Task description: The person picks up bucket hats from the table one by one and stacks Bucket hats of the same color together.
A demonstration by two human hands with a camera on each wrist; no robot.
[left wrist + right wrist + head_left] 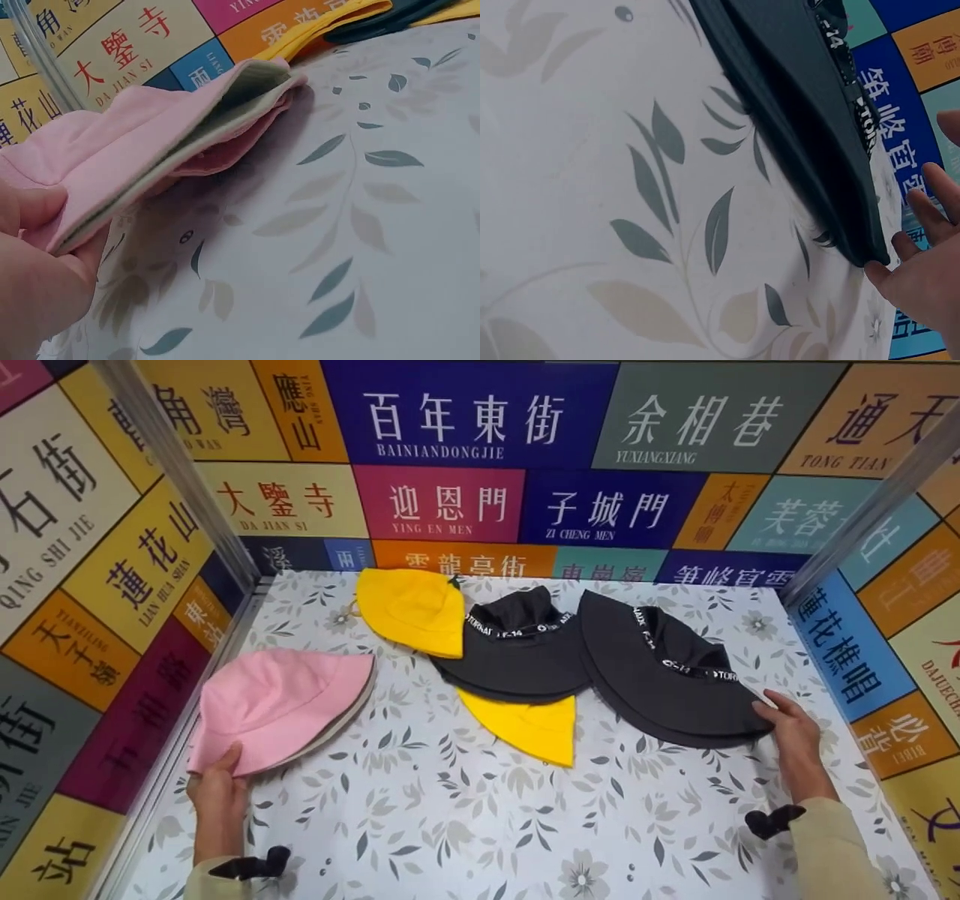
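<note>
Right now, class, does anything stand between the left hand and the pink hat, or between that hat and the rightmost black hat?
Nothing visible separates the left hand from the pink hat, which it pinches. Straight toward the rightmost black hat, the other black hat and the lower yellow hat lie in between.

Pink hat [277,701] tilted, leftmost; black lettered hat [660,690] rightmost.

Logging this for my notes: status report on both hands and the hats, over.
Left hand grips pink hat. Right hand touches rightmost black hat at its brim. Middle black hat partly covers lower yellow hat.
</note>
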